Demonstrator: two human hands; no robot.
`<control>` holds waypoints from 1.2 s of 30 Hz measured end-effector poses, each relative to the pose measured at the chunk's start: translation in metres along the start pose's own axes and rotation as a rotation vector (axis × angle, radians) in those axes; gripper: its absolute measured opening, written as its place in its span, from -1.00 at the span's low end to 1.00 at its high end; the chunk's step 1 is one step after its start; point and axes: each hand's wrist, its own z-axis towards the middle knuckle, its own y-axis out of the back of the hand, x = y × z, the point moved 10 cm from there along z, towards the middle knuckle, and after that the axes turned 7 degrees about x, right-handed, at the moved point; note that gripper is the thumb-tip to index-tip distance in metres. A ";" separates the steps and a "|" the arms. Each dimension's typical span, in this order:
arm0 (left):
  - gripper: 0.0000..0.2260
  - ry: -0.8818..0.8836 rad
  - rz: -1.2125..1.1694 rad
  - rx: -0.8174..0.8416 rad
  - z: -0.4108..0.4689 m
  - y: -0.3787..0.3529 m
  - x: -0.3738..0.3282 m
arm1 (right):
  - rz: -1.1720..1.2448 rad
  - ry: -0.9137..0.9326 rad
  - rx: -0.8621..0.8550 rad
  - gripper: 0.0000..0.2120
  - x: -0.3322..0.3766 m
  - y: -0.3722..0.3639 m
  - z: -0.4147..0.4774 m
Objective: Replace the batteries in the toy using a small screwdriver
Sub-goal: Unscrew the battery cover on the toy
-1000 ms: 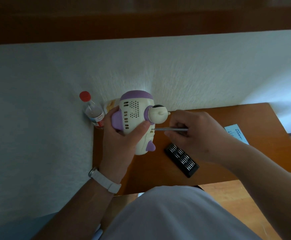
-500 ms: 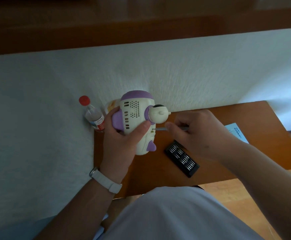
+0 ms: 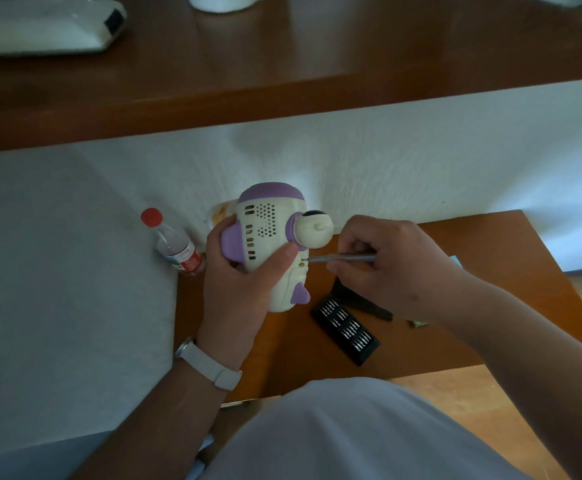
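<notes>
A cream and purple toy with a small round figure on its side is held above the low wooden table. My left hand grips the toy from below, thumb across its body. My right hand pinches a thin metal screwdriver held level, its tip set into a hole on the toy's side under the figure. A black tray of screwdriver bits lies on the table under my right hand, with a dark lid behind it.
A clear bottle with a red cap stands at the table's left back corner beside a snack packet. A white bed lies to the left. A blue card edge and a small object lie on the table. A brown ledge runs above.
My view has tilted up, showing more of the brown ledge. My right hand's fingers have shifted on the screwdriver, whose tip stays at the toy's side. The left hand keeps its hold.
</notes>
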 end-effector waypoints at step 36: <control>-0.44 0.022 0.032 -0.052 -0.005 -0.067 -0.020 | 0.004 -0.019 0.021 -0.60 -0.048 0.052 -0.013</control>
